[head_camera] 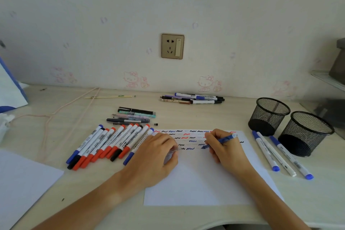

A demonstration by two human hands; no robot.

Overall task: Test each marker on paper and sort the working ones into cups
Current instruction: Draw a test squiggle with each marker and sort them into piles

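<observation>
My right hand (225,147) grips a blue pen (221,141) with its tip down on the white paper (201,183), next to rows of red, blue and black squiggles. On the paper's left edge rests my left hand (156,157), pinching what looks like a small clear pen cap (174,150). A row of several red, blue and black markers (110,145) lies left of the paper. Three blue-capped markers (280,154) lie to its right, beside two black mesh cups (268,115) (306,132).
Several pens (133,116) lie behind the marker row, and another pile of markers (194,98) sits by the wall. A pink cord (61,110) runs across the desk's left side. A second sheet (20,183) lies at the front left. A socket (172,45) is on the wall.
</observation>
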